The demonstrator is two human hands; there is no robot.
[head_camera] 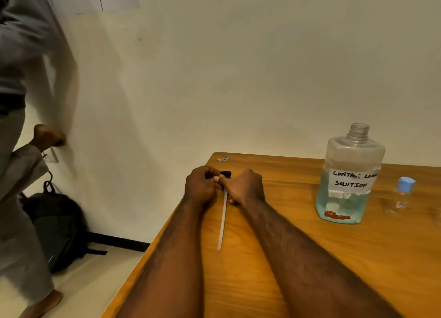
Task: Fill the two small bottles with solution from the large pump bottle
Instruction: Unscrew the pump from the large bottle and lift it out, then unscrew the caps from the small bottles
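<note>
Both the left hand (200, 186) and right hand (245, 188) pinched the pump head (226, 174), left of the uncapped large bottle (346, 174). Half-full, that bottle looked heavy and slick, best gripped round its body. One small bottle (403, 196) stood just right of it.

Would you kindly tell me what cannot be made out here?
In the head view:
Hidden: the pump head, mostly covered by the left hand and right hand gripping it.
Unseen: a second small bottle; only one small bottle shows.
Blurred: the large bottle label's last word; the person at left, also cut by the edge.
</note>
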